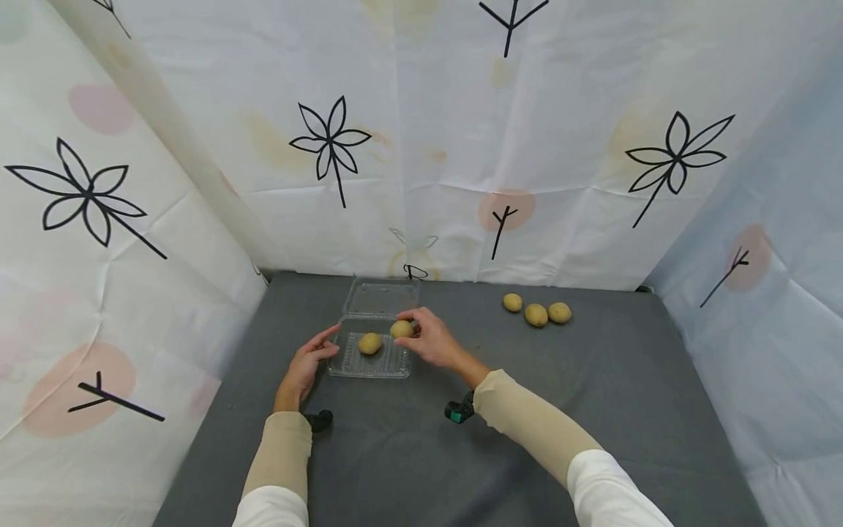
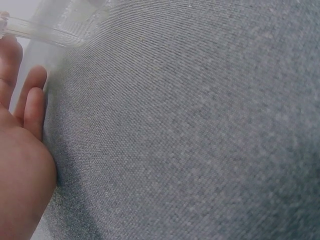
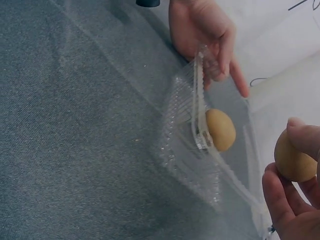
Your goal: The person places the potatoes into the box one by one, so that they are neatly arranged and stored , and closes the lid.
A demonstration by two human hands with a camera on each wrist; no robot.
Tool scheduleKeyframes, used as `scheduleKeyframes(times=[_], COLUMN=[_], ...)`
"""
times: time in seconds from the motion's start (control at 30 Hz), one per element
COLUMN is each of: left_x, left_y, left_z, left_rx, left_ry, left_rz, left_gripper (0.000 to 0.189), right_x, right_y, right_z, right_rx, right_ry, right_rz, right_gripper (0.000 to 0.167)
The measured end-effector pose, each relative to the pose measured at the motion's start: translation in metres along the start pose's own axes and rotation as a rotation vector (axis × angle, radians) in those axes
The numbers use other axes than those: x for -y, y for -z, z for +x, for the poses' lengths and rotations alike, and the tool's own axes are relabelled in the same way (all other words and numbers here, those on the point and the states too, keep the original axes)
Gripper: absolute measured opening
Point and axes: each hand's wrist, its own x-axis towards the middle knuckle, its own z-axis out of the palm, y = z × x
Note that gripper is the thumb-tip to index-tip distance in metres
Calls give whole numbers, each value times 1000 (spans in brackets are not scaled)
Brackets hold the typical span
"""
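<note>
A clear plastic clamshell container (image 1: 369, 372) stands with its lid (image 1: 382, 296) flipped back. One small yellow potato (image 1: 370, 343) lies inside, also visible through the clear wall in the right wrist view. My right hand (image 1: 431, 339) pinches a second potato (image 3: 296, 159) between thumb and fingers, over the container's right side. At the container's left edge, my left hand (image 1: 309, 364) rests with its index finger stretched out and its thumb by the rim. The left wrist view shows only a corner of the container (image 2: 55, 36) beyond the left fingers (image 2: 35, 110).
Three more potatoes (image 1: 536, 315) sit together at the back right of the grey cloth-covered table (image 1: 593, 410). White patterned curtains (image 1: 421, 161) close off the back and both sides. A dark strapped device (image 1: 459, 408) is on the right wrist.
</note>
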Motion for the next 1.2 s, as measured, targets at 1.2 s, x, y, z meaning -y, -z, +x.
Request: scheduleKeyframes(times=[1.2], left_x=[2], left_y=[1], left_z=[1], left_rx=[1], left_ry=[4], left_rz=[-10], left_gripper=[54], right_x=[-5], right_y=[-28], right_z=[17], right_rx=[-78], right_ry=[-132], right_rz=[-35], right_gripper=[42])
